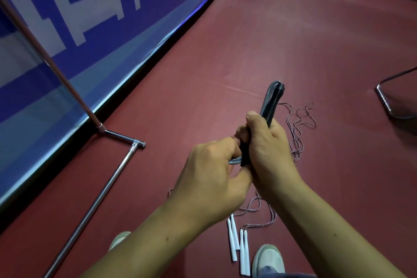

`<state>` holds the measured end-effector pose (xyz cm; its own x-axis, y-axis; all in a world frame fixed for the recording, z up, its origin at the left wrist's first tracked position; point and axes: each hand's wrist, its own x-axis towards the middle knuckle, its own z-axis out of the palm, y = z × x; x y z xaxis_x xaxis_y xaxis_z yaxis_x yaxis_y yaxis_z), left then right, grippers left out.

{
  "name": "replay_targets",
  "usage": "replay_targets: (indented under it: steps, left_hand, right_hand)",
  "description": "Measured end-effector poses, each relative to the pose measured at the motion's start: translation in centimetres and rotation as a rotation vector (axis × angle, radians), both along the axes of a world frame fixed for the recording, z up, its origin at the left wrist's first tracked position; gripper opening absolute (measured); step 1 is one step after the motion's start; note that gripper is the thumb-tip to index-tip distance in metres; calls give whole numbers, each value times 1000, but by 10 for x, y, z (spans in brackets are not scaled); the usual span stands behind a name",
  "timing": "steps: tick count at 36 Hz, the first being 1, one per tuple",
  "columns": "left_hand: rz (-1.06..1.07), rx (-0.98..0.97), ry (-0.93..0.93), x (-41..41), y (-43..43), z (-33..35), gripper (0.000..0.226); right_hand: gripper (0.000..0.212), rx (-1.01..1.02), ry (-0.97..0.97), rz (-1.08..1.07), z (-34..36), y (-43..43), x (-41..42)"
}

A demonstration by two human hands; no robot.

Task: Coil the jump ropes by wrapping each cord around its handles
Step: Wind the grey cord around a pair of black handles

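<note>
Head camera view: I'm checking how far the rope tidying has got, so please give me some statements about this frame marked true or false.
1. The right hand grips the dark handles. True.
2. The left hand is empty. False: it holds the grey cord at the handles' lower end.
3. The white handles lie on the floor near a shoe. True.
4. The thin cord on the floor is wound up neatly. False: it lies in loose loops.

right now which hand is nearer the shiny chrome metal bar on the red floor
Left. The left hand sits right of the chrome bar, pinching the grey cord; the right hand is farther right, gripping the dark handles.
</note>
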<state>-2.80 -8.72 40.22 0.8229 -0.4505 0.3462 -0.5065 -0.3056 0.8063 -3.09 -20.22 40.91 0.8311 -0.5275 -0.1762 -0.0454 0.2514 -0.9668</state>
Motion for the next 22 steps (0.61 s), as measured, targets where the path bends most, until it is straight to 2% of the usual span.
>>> replay_targets:
  steps: [10, 19, 22]
  left_hand:
    - [106, 46, 37, -3, 1, 3, 42]
    - [118, 60, 128, 1, 7, 5, 28]
    - [123, 71, 196, 5, 10, 3, 27]
  right_hand:
    - [35, -160, 24, 75, 2, 4, -1]
    - [36, -98, 24, 175, 5, 4, -2]
    - [25, 58, 74, 171, 7, 3, 1]
